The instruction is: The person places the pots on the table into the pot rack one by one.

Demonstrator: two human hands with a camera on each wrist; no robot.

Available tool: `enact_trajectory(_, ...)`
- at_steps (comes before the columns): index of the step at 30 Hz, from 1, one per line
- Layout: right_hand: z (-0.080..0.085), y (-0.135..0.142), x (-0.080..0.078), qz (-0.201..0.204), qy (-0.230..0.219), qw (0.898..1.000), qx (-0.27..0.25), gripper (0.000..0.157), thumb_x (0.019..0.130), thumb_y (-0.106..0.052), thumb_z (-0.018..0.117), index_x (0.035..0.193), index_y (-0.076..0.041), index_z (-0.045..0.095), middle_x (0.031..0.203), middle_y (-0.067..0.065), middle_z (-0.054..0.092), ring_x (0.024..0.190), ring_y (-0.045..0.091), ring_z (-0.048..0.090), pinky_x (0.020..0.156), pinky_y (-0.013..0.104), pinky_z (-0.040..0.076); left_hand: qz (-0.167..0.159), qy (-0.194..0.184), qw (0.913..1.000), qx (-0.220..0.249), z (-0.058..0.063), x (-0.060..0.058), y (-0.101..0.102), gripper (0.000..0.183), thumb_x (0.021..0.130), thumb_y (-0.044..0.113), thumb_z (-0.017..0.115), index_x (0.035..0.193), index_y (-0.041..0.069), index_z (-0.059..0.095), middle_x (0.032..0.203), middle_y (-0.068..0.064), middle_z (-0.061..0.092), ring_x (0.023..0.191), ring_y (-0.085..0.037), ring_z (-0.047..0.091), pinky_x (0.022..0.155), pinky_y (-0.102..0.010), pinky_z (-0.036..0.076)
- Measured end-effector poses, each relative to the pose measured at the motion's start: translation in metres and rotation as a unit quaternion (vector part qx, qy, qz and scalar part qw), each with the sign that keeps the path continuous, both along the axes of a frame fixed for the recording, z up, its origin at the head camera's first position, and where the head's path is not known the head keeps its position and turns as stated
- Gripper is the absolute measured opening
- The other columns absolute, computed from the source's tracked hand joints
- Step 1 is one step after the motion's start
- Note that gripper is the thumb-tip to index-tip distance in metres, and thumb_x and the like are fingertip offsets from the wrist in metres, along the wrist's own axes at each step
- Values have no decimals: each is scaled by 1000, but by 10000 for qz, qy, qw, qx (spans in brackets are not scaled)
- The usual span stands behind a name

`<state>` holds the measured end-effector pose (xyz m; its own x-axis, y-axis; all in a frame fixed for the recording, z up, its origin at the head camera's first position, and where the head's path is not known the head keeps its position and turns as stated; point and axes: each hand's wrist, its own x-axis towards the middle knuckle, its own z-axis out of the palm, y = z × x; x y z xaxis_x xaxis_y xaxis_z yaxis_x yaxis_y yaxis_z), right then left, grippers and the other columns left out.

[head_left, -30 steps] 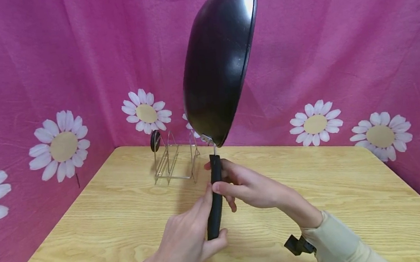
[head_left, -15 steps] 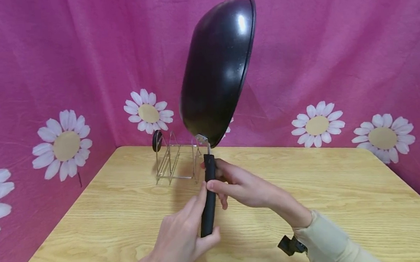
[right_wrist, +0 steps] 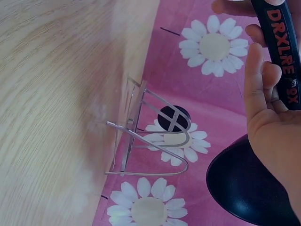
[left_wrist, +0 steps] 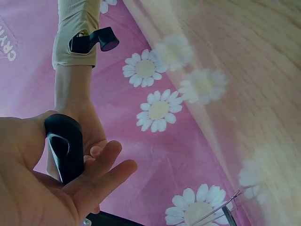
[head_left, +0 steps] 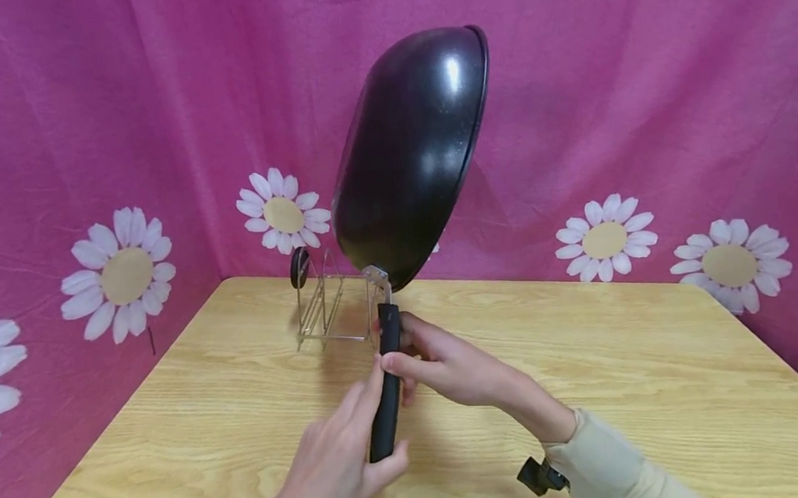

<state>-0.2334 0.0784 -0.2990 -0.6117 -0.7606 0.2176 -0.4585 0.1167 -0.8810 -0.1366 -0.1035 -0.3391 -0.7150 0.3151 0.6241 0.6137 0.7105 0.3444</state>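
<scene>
A black wok (head_left: 412, 146) is held up above the table with its rounded underside facing me, tilted to the right at the top. My right hand (head_left: 450, 362) grips the upper part of its black handle (head_left: 386, 418), thumb across the near side. Around the lower end of the handle is my left hand (head_left: 330, 450), thumb under the tip and fingers along the side. The left wrist view shows the handle's hanging hole (left_wrist: 60, 145) beside the left palm. Red lettering (right_wrist: 281, 42) runs along the handle in the right wrist view.
A metal wire rack (head_left: 333, 309) stands at the back left of the wooden table (head_left: 590, 359), with a black round piece (head_left: 300, 268) at its left. Pink cloth (head_left: 570, 95) with daisies hangs behind and at the sides.
The wok has come down and a little to the left, its top leaning further right. Both hands have shifted left with the handle, keeping their places on it. The rack stays put.
</scene>
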Motion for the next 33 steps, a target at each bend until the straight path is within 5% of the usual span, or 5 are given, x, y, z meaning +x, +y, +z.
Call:
enact_trajectory(16, -1, -15, 3, -115, 56, 9997, 228, 23, 103, -21, 54, 114, -2, 47, 81, 8, 61, 57, 19, 61, 61, 42, 56, 479, -615, 9969, 43, 3, 9, -6, 85, 77, 22, 80, 151, 11, 41, 94, 6, 56, 57, 1, 36, 46, -17, 30)
enact_trajectory(27, -6, -21, 1, -54, -116, 9996, 267, 20, 103, -19, 53, 112, -2, 46, 85, 8, 63, 56, 17, 58, 57, 45, 55, 657, -309, 9974, -3, -5, 7, -6, 84, 74, 21, 81, 148, 8, 45, 84, 12, 51, 67, -1, 42, 50, -18, 34)
enact_trajectory(33, -7, -26, -2, 114, -115, 9995, 265, 17, 103, -16, 53, 112, -4, 46, 86, 7, 64, 56, 15, 59, 56, 37, 55, 879, 133, 9959, -133, -10, 7, -8, 80, 69, 20, 79, 142, 4, 49, 83, 11, 54, 74, -4, 49, 48, -19, 37)
